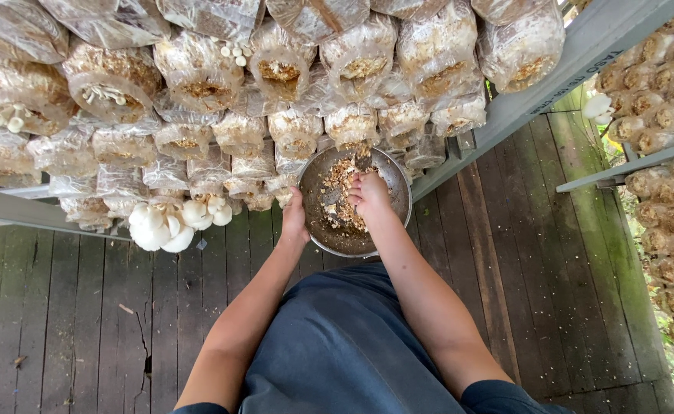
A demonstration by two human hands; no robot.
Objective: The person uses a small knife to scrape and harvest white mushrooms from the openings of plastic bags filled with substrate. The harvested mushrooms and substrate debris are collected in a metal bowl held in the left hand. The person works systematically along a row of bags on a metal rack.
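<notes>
Bowl held before stacked mushroom bags, over wet plank decking.
My left hand [294, 222] grips the metal bowl [389, 222] at nine o'clock; my right hand [367, 192] is fisted around a tool.

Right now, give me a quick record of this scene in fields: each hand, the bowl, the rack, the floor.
left hand: grips the rim of the metal bowl
right hand: inside the bowl, holding a small tool against a bag mouth
bowl contents: crumbly brown and pale scraps
rack: stacked clear mushroom bags
mushrooms: white cluster at lower left
floor: weathered wooden planks

Stacked clear plastic substrate bags [199, 73]
</notes>
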